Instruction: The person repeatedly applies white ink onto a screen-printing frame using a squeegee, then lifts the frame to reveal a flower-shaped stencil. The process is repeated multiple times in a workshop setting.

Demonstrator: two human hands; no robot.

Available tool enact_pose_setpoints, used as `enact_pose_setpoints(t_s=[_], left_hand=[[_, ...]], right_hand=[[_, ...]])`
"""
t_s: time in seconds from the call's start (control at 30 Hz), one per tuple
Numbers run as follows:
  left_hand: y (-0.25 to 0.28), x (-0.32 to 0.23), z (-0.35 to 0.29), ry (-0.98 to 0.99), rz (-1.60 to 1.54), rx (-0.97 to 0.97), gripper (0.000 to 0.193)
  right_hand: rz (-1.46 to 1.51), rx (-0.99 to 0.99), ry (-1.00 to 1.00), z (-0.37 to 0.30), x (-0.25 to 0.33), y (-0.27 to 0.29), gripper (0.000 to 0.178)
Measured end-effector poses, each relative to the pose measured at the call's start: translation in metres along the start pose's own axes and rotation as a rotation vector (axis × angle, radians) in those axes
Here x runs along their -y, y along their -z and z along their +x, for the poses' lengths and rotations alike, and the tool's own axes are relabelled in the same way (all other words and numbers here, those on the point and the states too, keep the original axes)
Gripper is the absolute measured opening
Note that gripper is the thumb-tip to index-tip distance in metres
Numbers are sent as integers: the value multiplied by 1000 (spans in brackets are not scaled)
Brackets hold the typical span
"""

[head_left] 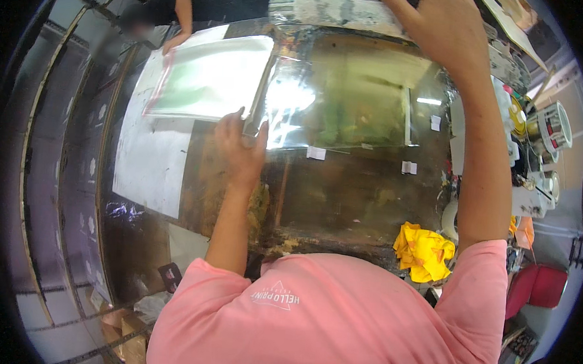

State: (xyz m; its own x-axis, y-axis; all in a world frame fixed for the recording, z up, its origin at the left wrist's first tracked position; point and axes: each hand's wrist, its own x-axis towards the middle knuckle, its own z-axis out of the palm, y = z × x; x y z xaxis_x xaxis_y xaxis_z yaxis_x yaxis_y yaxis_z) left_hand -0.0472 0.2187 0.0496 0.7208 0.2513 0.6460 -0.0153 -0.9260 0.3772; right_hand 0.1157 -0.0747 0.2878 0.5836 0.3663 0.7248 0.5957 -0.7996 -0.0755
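My left hand (241, 146), fingers spread, touches the near right corner of a stack of glossy clear sheets (208, 81) at the left of the worktable. Right of it, a clear glossy sheet (291, 107) lies over a greenish-yellow rectangular area (367, 94) and reflects bright light. My right hand (451, 29) reaches to the far side, by a pale, paint-stained bar (341, 14). Its thumb stretches out to the left; the other fingers are partly cut off by the picture's upper edge. I see nothing held in it.
Across the table, a co-worker's hand (177, 40) rests by the stack's far left corner. White paper (152, 163) lies beneath the stack. Small white tabs (315, 153) dot the brown tabletop (343, 197). A crumpled yellow cloth (424, 253) sits near right; cans (551, 128) stand beyond my right arm.
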Motion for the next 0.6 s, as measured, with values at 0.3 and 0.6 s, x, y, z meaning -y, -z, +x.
enact_pose_setpoints(t_s=[0.3, 0.6], left_hand=[[3, 43, 1, 346, -40, 371, 64], [-2, 41, -11, 238, 166, 284, 57]], right_hand=[[32, 68, -14, -5, -5, -4, 60], [-34, -12, 75, -18, -15, -16, 57]])
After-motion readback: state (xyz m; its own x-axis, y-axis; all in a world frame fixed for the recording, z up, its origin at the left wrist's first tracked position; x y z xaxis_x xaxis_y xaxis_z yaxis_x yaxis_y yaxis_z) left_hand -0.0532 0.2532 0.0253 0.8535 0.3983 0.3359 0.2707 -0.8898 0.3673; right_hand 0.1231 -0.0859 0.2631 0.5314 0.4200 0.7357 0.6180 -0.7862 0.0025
